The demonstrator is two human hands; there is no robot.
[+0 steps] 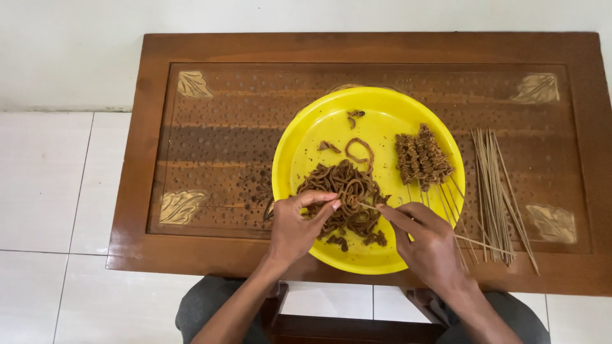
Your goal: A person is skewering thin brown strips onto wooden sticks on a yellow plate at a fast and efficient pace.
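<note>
head view: yellow bowl (299, 150) sits near the desk's (210, 140) front edge
left hand (294, 226): fingers pinch a strip from the brown pile (347, 191)
right hand (430, 245): fingers grip a skewer (472, 242), tip at the strip
tip: I'd keep the strip taut, push slow
extras: loaded skewers (422, 159) in bowl, spare sticks (494, 185) toward right edge

A low wooden tabletop (217, 159) with a dotted brown inlay and a pale carved leaf (193, 85) in each corner fills the middle. Beyond its far edge rises a plain white wall (306, 16). Left of it and beneath its near edge lies a floor (44, 191) of large white tiles, evenly lit.
</note>
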